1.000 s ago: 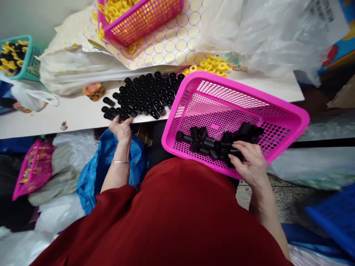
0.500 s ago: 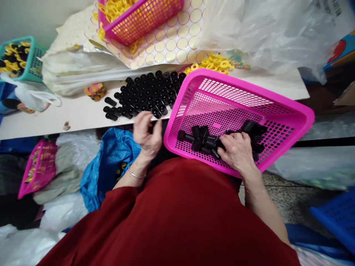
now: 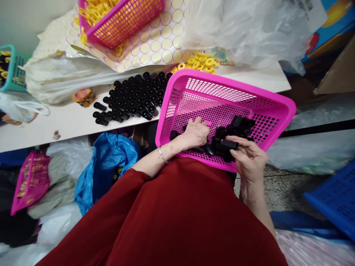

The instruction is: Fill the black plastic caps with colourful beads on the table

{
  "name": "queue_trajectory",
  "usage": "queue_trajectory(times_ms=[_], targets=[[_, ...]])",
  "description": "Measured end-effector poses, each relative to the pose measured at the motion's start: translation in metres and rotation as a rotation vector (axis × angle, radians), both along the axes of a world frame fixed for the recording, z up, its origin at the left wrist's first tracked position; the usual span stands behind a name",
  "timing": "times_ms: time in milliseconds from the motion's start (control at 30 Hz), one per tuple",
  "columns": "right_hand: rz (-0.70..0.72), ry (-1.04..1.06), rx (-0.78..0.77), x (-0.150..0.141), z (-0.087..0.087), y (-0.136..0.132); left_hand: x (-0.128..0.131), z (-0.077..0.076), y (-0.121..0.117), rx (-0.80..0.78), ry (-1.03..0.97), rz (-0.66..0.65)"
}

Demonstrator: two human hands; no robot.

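A pink plastic basket [image 3: 280, 111] tilts against the table edge, with several loose black cylinders [image 3: 241, 125] in it. Inside the basket, my left hand [image 3: 195, 133] reaches down among the cylinders, fingers curled and their tips hidden. Over the basket's near right side, my right hand [image 3: 248, 153] pinches one black plastic cylinder [image 3: 229, 145] between thumb and fingers. To the left of the basket, many black cylinders [image 3: 135, 94] stand close together on the table, and a few lie on their sides at the group's left end.
On the white table [image 3: 27, 133] lie yellow rings [image 3: 201, 62], sticker sheets [image 3: 155, 46] and a clear plastic bag [image 3: 249, 33]. A pink basket of yellow parts [image 3: 124, 24] stands behind. Below hangs a blue bag [image 3: 95, 162]; a blue crate [image 3: 335, 203] is at the lower right.
My left hand has moved right, from beside the standing cylinders into the basket. My right hand has lifted a black cylinder from the pile. The view has shifted slightly.
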State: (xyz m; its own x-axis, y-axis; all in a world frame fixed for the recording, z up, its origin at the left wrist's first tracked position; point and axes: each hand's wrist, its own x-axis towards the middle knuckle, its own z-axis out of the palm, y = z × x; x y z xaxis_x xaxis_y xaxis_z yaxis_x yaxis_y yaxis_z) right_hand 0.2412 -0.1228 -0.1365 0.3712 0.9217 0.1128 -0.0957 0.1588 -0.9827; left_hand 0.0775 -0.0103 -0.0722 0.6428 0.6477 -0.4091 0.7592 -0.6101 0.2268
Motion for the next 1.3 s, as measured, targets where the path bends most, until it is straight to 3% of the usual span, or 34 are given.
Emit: queue_trajectory(times_ms=[167,267,333,467,633,800,933,1067,1200,1300], targets=[[-0.048,-0.173,-0.023,-0.005,0.000,-0.005,0.007,0.014,0.001,-0.101,0.091,0.051],[-0.118,-0.092,-0.038,-0.006,-0.005,-0.003,0.009,0.017,0.000,-0.164,0.144,0.043],[-0.130,0.047,-0.054,-0.003,-0.009,-0.001,0.008,0.014,-0.001,-0.170,0.137,0.029],[0.003,0.282,-0.115,0.006,-0.017,0.000,0.000,0.002,-0.002,-0.117,0.063,0.035],[0.087,0.342,-0.143,0.008,-0.016,-0.002,-0.001,-0.014,-0.005,0.005,-0.065,0.008],[0.078,0.420,-0.138,0.003,-0.008,0.000,0.015,-0.030,-0.015,0.008,-0.053,-0.047],[0.042,0.399,-0.106,0.004,-0.004,-0.001,0.013,-0.029,-0.015,-0.029,-0.124,0.006],[-0.042,0.373,-0.065,0.002,0.003,-0.004,-0.003,-0.016,-0.006,-0.231,-0.433,0.189],[-0.054,0.364,-0.031,-0.006,0.019,-0.005,-0.015,-0.014,-0.002,-0.683,-0.947,0.318],[-0.057,0.392,-0.031,-0.011,0.031,-0.004,-0.016,-0.018,-0.004,-0.933,-1.121,0.398]])
